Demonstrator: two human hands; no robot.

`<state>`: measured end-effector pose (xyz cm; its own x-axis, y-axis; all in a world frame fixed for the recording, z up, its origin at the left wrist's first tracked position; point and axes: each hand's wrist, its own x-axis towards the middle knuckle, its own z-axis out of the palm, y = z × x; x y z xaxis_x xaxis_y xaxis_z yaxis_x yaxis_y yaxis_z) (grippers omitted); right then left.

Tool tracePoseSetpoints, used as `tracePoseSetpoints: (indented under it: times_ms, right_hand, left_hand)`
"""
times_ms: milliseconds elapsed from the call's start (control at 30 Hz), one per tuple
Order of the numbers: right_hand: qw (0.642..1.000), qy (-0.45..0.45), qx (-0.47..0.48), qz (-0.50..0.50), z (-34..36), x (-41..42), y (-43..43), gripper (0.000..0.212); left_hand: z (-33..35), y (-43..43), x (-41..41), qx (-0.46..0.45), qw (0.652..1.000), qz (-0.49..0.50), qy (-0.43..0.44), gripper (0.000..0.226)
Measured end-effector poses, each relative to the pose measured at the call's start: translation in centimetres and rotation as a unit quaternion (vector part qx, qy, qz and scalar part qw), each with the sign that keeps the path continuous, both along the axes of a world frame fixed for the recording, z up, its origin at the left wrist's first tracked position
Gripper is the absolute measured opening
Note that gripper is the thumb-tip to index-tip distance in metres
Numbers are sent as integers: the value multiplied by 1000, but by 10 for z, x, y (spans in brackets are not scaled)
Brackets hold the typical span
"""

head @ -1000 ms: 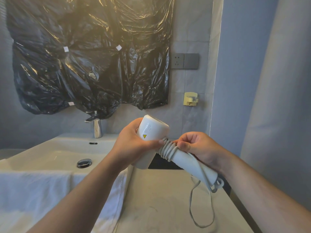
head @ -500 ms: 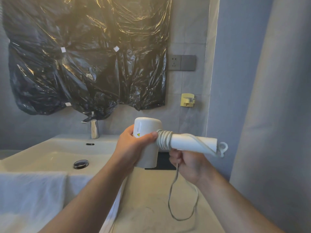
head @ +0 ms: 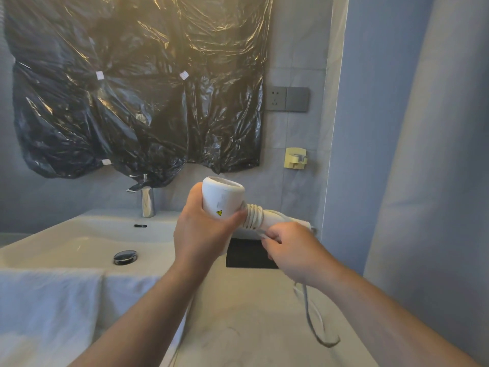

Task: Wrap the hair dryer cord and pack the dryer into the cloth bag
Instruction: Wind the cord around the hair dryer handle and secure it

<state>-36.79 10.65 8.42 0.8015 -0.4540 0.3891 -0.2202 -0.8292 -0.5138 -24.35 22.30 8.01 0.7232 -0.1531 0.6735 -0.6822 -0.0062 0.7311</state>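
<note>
The room is dim and bluish. Warm yellow light falls from above and makes glare streaks on the black plastic sheet (head: 137, 88). The wide lens bends the wall edges at the right. The hanging cord (head: 315, 324) is smeared by motion blur, and the near towel (head: 47, 308) looks soft.
</note>
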Motion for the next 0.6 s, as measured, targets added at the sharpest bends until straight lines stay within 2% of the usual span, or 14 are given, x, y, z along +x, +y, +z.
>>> tracePoseSetpoints:
  times_ms: [100,200,300,500,600]
  right_hand:
    - [995,-8,-102,-22,16,-6,-2,24]
    - [992,-9,-129,-10,22,-4,-1,21]
    - [990,-3,-143,-2,19,-2,-1,20]
    - [993,-2,-100,64,29,-10,-10,3]
    - [995,-13,-44,87,36,-13,-18,13]
  left_hand:
    - [1,0,-4,39,998,9,-54,59]
    - [4,0,-5,67,994,32,-83,62]
    - [7,-1,-5,90,991,32,-90,56]
    - [3,8,7,114,992,-50,-38,58]
    - [4,10,11,116,985,-128,-16,58]
